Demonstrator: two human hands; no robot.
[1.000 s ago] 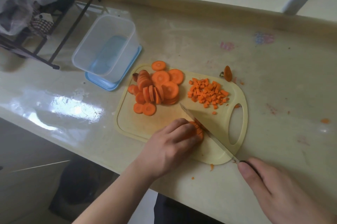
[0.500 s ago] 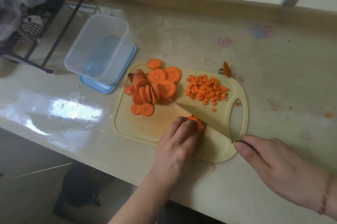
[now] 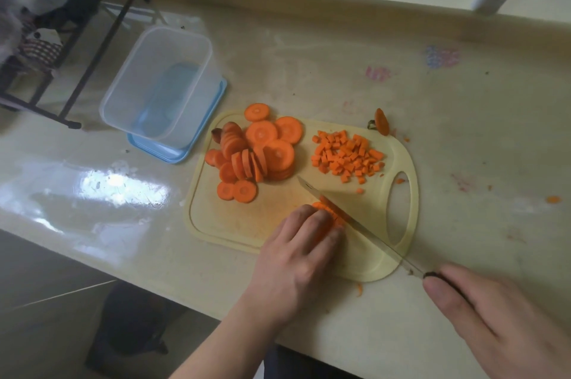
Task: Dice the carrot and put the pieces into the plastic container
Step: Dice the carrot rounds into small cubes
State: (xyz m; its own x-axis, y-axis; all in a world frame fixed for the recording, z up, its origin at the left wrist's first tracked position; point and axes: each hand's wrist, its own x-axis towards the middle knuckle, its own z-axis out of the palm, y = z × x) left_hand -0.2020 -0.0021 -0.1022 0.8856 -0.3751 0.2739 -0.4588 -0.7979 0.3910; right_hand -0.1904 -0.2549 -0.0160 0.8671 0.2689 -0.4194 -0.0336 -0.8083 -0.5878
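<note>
A pale yellow cutting board [image 3: 234,224] lies on the counter. Round carrot slices [image 3: 262,150] are heaped at its far left and a pile of diced carrot [image 3: 347,156] lies at its far right. My left hand [image 3: 296,258] holds down a small stack of carrot slices [image 3: 327,213] near the board's front edge, fingers curled over it. My right hand [image 3: 494,323] grips the dark handle of a knife [image 3: 349,218], whose blade lies against the stack's right side. The clear plastic container [image 3: 160,82] stands empty to the left of the board on its blue lid [image 3: 185,153].
A carrot end [image 3: 381,125] lies just beyond the board's far right corner, and small orange scraps dot the counter [image 3: 463,137] to the right. A black metal rack [image 3: 77,48] with bags stands at the far left. The counter's front edge runs below the board.
The knife has drawn back toward me and to the right along the stack, my right hand moving with it. My left hand stays on the carrot stack.
</note>
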